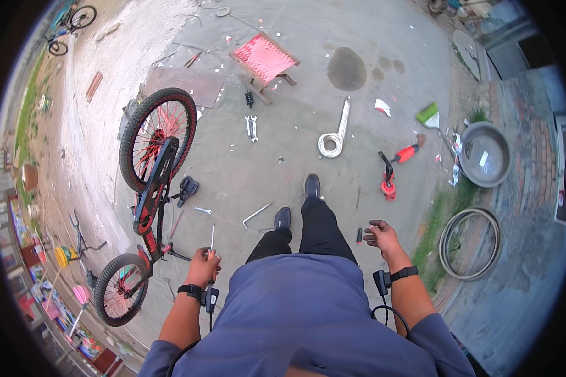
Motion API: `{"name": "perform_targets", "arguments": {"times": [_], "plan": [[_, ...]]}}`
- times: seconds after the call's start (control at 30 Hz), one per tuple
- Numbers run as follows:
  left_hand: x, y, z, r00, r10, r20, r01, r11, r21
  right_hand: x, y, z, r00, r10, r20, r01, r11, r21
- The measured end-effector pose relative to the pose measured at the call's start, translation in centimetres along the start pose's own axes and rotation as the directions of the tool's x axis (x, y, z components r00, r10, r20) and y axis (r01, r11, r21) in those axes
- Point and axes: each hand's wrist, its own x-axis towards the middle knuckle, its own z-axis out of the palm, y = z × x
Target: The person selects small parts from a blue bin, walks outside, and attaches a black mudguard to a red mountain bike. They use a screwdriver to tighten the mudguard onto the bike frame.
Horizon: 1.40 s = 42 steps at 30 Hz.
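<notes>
My left hand (201, 269) is closed around the handle of a screwdriver (212, 236), its thin shaft pointing away from me. Beside that hand is a black and red bicycle (155, 188) with thick knobby tyres; hand and bicycle are apart. My right hand (383, 239) hovers over the ground at the right with its fingers curled and thumb drawn in. A small pale bit seems to show at its fingertips, too small to name. Close by it on the ground is a short black and red object (359, 235). A black saddle (187, 190) shows beside the bicycle frame.
Ahead lie two spanners (251, 129), a bent hex key (256, 215), a small spanner (202, 210) and a pale ring-ended bar (336, 138). A pink woven stool (264, 58) stands farther off. At right are a red tool (388, 182), a basin (485, 154) and bicycle rims (470, 244).
</notes>
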Motion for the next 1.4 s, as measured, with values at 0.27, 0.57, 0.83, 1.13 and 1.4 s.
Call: {"name": "perform_targets", "arguments": {"times": [0.27, 0.57, 0.83, 1.13, 1.4], "plan": [[-0.3, 3.9, 3.2, 0.982, -0.110, -0.153, 0.065, 0.960, -0.272, 9.9, -15.7, -0.2, 0.996, -0.024, 0.082, 0.042, 0.972, -0.229], [0.3, 7.3, 5.1, 0.960, -0.206, -0.188, 0.101, 0.884, -0.456, 15.7, -34.7, 6.9, 0.975, -0.108, 0.195, 0.182, 0.892, -0.414], [7.5, 10.2, 0.8, 0.947, -0.262, -0.184, 0.146, 0.866, -0.478, 19.0, -41.6, 17.2, 0.967, -0.096, 0.234, 0.203, 0.846, -0.493], [12.8, 13.6, 0.1, 0.932, -0.300, -0.202, 0.187, 0.878, -0.442, 29.3, -49.1, 25.6, 0.974, -0.081, 0.209, 0.201, 0.726, -0.657], [15.2, 18.0, 5.6, 0.791, -0.587, -0.174, 0.415, 0.723, -0.552, 48.0, -55.2, 31.3, 0.917, -0.234, 0.323, 0.396, 0.429, -0.812]]}}
